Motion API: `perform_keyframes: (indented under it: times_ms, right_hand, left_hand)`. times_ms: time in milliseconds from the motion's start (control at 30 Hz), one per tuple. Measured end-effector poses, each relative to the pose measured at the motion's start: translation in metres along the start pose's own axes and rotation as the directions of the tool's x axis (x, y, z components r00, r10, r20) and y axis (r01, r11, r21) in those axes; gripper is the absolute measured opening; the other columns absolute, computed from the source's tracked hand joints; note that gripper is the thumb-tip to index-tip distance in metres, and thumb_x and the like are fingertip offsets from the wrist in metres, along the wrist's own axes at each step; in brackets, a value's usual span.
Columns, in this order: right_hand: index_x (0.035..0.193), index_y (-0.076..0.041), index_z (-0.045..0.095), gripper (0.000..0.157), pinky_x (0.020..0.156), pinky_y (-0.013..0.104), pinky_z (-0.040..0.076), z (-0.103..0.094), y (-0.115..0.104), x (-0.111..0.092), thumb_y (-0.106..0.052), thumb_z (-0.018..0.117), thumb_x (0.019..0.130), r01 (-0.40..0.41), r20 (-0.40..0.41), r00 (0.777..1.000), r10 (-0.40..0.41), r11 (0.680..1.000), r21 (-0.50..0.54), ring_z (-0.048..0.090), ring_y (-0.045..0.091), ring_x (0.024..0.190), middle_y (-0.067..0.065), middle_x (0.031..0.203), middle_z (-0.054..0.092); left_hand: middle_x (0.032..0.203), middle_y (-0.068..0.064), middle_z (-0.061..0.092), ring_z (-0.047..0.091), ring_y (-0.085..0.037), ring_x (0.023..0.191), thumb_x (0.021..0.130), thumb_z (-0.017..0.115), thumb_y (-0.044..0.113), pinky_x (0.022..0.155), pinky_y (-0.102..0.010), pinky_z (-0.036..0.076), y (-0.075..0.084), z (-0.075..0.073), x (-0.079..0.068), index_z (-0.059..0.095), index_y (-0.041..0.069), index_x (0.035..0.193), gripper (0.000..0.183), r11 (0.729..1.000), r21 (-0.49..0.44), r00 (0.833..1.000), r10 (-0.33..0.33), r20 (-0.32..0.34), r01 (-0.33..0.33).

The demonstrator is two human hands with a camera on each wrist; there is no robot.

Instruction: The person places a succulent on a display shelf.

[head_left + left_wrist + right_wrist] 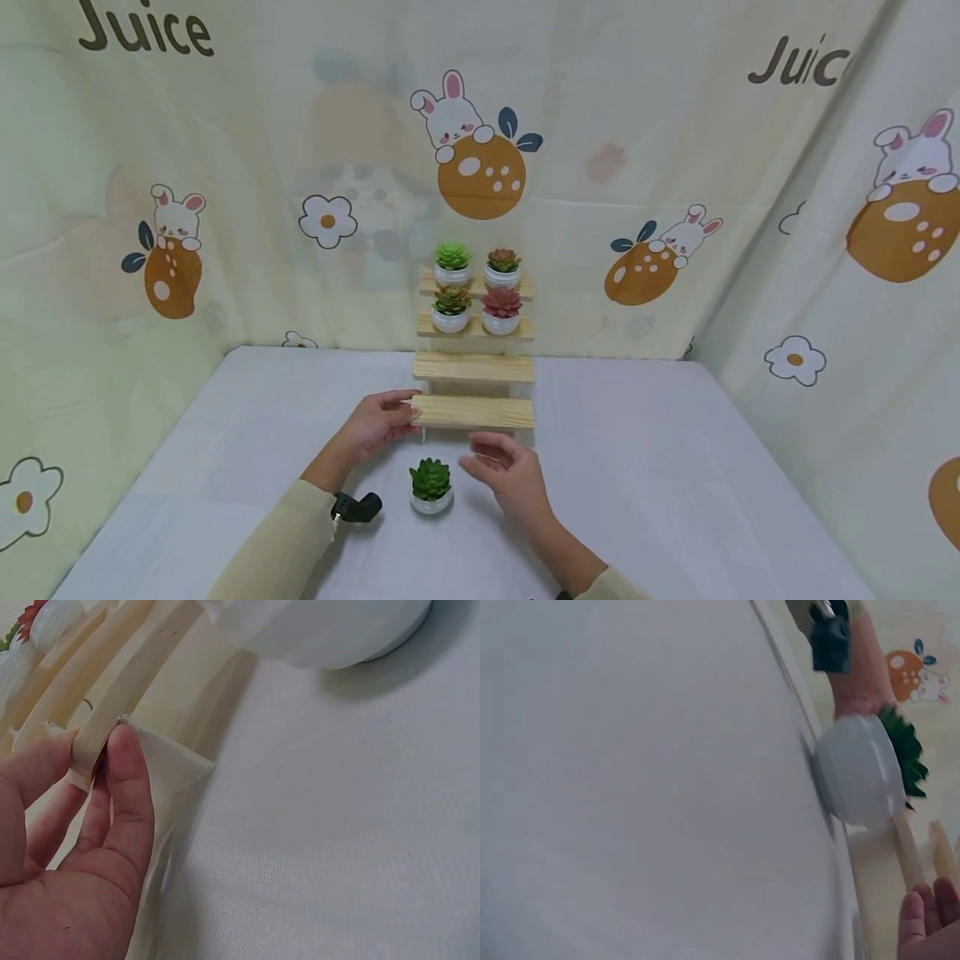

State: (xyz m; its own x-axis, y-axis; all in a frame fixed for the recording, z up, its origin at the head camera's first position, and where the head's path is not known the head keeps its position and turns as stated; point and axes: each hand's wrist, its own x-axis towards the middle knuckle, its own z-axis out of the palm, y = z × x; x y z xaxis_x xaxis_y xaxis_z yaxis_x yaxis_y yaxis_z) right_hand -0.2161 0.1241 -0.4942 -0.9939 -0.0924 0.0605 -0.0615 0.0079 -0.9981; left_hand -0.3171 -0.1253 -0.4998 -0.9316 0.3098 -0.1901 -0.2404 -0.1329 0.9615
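A tiered wooden shelf (472,367) stands at the back of the table. My left hand (380,427) pinches the left end of its lowest board (124,690) between thumb and fingers. My right hand (513,475) is in front of the shelf's lower right, fingers loosely bent and nothing in them. Between my forearms, a green succulent (431,479) in a white pot (859,769) stands upright on the table. Two potted succulents, one bright green (452,257) and one reddish-green (503,260), sit on the top board; a dark green-brown one (452,300) and a red one (502,302) occupy the board below.
White cloth covers the table (637,467). A cream curtain (585,108) printed with rabbits and fruit hangs behind and at both sides. On my left wrist is a black device (357,507).
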Motion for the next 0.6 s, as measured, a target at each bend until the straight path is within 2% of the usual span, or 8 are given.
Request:
perform_keyframes:
  times_ms: [167,367,500,600]
  right_hand:
    - [0.134,0.005,0.061,0.063,0.099,0.03,0.059,0.009,0.003,-0.012,-0.02,0.088,0.083,-0.031,0.155,0.987,0.038,0.998,-0.049,0.063,0.037,0.125,0.023,0.138,0.062]
    - [0.139,0.002,0.057,0.071,0.109,0.04,0.053,0.017,0.003,-0.017,-0.016,0.09,0.08,-0.049,0.275,0.959,0.066,0.997,-0.067,0.061,0.032,0.129,0.02,0.139,0.061]
    - [0.143,0.002,0.053,0.075,0.11,0.04,0.053,0.021,0.002,-0.016,-0.012,0.09,0.079,-0.07,0.313,0.946,0.085,0.996,-0.058,0.061,0.032,0.129,0.02,0.137,0.062]
    - [0.143,0.003,0.053,0.077,0.108,0.038,0.054,0.023,0.002,-0.015,-0.011,0.091,0.078,-0.069,0.309,0.947,0.09,0.995,-0.078,0.062,0.03,0.127,0.019,0.135,0.063]
  left_hand:
    - [0.105,-0.008,0.067,0.07,-0.015,0.091,0.098,0.064,-0.002,0.084,-0.03,0.064,0.0,-0.001,0.0,0.047,-0.009,0.147,0.052,1.0,0.011,1.0,0.01,0.001,-0.01]
    - [0.105,-0.007,0.067,0.069,-0.014,0.09,0.098,0.063,-0.003,0.082,-0.028,0.064,0.001,-0.001,0.001,0.046,-0.009,0.147,0.052,1.0,0.015,1.0,0.015,0.01,-0.015]
    - [0.105,-0.008,0.067,0.069,-0.014,0.091,0.099,0.063,-0.002,0.082,-0.028,0.064,0.001,-0.001,0.0,0.046,-0.009,0.148,0.053,0.999,0.026,1.0,0.017,0.019,-0.018]
    - [0.106,-0.008,0.067,0.069,-0.014,0.091,0.099,0.063,-0.001,0.082,-0.028,0.064,0.002,0.0,0.0,0.046,-0.009,0.147,0.052,0.999,0.032,1.0,0.016,0.017,-0.016]
